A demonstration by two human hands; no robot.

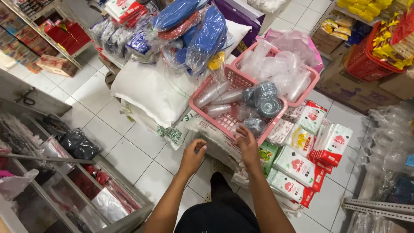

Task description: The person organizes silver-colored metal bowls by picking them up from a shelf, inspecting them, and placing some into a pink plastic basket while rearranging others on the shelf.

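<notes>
The right hand (248,144) rests with fingers spread flat against the near rim of a pink slotted plastic basket (224,118), the grip open and pressing rather than pinching — a placement that looks meant to steady the basket. The basket sits tilted on stacked white woven sacks (151,92), so its contents slide toward the low corner: clear plastic cups in sleeves (215,92) and bundles of grey metal scouring pads in clear wrap (265,101).

The left hand (194,155) is curled just beside the sack edge below the basket's near corner; the fingers are drawn together, but whether they pinch anything cannot be told from this angle.

A second pink basket (308,86) stands touching the first on the far side, filled with clear plastic bags. To the right, red-and-white printed packets (297,168) lie stacked against the sacks, on the white tiled floor (129,151). Blue items in clear wrapping (202,30) are heaped on top of the sacks, well apart from both hands. A glass display case (64,190) stands to the left.
</notes>
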